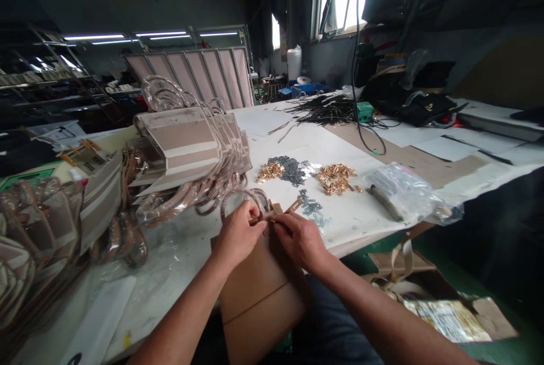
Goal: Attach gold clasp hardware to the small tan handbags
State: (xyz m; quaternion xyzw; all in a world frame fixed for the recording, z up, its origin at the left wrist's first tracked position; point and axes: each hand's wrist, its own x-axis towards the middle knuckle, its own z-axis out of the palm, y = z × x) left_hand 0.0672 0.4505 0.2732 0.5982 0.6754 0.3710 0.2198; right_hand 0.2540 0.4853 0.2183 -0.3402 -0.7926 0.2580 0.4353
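A brown bag panel (259,291) rests over my lap and against the table's front edge. My left hand (243,229) is closed in a pinch at its top edge, beside a plastic-wrapped handle (232,198). Close to it on the right, my right hand (300,234) has its fingers pressed on the same top edge. A brown strap with a metal piece (294,205) sticks out beyond my right fingers. The small part between my fingertips is too hidden to make out. Piles of gold pieces (336,178) and dark metal plates (292,171) lie just beyond my hands.
Stacked bag pieces with wrapped handles (191,144) fill the table's left side. To the right lie a plastic bag (402,186) and a dark cylindrical tool (386,202). Black strips (325,107) and a green box (364,111) with a hanging cable sit farther back.
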